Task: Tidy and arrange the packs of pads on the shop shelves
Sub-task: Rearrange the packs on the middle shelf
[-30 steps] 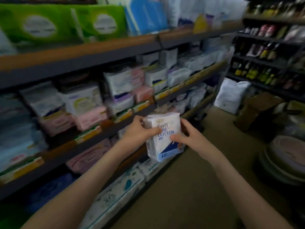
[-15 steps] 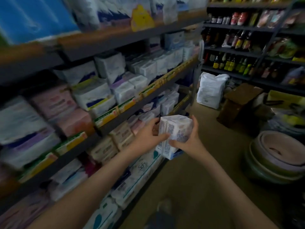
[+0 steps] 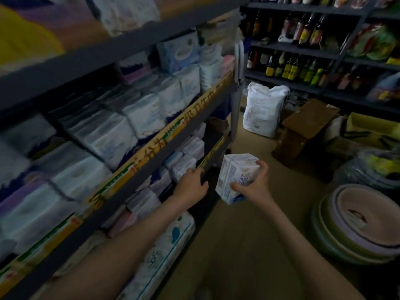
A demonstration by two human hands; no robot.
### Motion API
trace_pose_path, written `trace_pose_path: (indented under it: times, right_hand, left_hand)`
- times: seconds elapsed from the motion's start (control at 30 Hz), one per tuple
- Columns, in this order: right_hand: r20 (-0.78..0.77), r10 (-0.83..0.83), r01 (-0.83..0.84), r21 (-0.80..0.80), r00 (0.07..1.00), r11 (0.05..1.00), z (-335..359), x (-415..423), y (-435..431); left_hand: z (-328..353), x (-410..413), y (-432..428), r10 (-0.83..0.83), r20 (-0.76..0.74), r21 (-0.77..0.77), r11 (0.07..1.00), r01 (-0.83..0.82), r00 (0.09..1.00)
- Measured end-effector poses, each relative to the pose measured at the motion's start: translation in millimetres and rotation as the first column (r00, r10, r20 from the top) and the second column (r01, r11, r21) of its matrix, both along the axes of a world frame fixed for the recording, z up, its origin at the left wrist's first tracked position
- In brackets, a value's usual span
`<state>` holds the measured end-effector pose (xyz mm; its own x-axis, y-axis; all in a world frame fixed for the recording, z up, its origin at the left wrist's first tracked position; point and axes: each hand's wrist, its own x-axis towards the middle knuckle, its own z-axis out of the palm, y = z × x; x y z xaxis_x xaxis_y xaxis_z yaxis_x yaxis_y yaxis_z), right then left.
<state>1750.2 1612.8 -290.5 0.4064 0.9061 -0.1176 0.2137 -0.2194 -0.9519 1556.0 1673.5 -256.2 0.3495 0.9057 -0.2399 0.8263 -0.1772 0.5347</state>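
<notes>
My right hand [image 3: 254,185] grips a white and blue pack of pads [image 3: 234,177] printed "PURE COTTON", holding it upright in the aisle just off the lower shelf's front edge. My left hand [image 3: 191,185] has let go of it and rests on the dark rail of that lower shelf [image 3: 213,158], fingers curled over the edge, holding no pack. Rows of white, blue and pink pad packs [image 3: 138,118] fill the middle shelf on the left. More packs [image 3: 184,163] stand on the lower shelf just behind my left hand.
A white sack [image 3: 263,109] stands on the floor at the aisle's end, next to a brown cardboard box [image 3: 303,128]. Stacked plastic basins [image 3: 359,224] sit on the right. Bottles [image 3: 290,69] line the far shelves. Large flat packs [image 3: 164,250] lie on the bottom level.
The view has swung right along the shelves. My left hand has come off the pack and moved to the lower shelf's edge; the pack now sits in my right hand alone.
</notes>
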Motion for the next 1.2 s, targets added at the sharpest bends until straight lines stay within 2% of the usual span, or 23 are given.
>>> trace_pose_path:
  times: [0.2, 0.4, 0.57, 0.7, 0.87, 0.97, 1.03, 1.2]
  right_hand:
    - [-0.093, -0.023, 0.018, -0.057, 0.995, 0.998, -36.7, 72.3, 85.4]
    - [-0.041, 0.203, -0.207, -0.130, 0.978, 0.970, -73.9, 128.4, 183.2]
    - [-0.076, 0.349, -0.355, -0.089, 0.934, 0.931, -107.6, 138.6, 230.3]
    - [-0.163, 0.380, -0.387, -0.017, 0.911, 0.922, -129.1, 134.6, 251.3]
    - [-0.256, 0.360, -0.341, 0.118, 0.897, 0.933, -138.8, 132.6, 273.7]
    - [-0.284, 0.387, -0.327, 0.236, 0.877, 0.915, -140.0, 130.9, 291.2]
    - [-0.277, 0.415, -0.329, 0.308, 0.867, 0.893, -141.9, 128.4, 302.1]
    - [-0.279, 0.372, -0.243, 0.405, 0.885, 0.881, -147.5, 125.0, 317.0]
  left_hand:
    - [-41.8, 39.0, 70.9, 0.113, -0.126, 0.017, 0.994, -0.112, 0.986]
    - [-87.6, 45.1, 101.6, 0.343, -0.306, 0.026, 0.935, -0.353, 0.888]
    - [-120.5, 49.9, 101.1, 0.411, -0.397, 0.077, 0.906, -0.416, 0.821]
    - [-133.9, 56.7, 112.9, 0.478, -0.490, 0.199, 0.876, -0.440, 0.729]
    - [-148.0, 65.4, 139.4, 0.516, -0.469, 0.451, 0.838, -0.309, 0.716]
    - [-151.3, 77.7, 164.5, 0.546, -0.431, 0.535, 0.796, -0.284, 0.718]
    - [-154.4, 83.2, 178.8, 0.563, -0.388, 0.540, 0.781, -0.315, 0.730]
    - [-166.3, 86.8, 199.6, 0.607, -0.413, 0.479, 0.779, -0.405, 0.679]
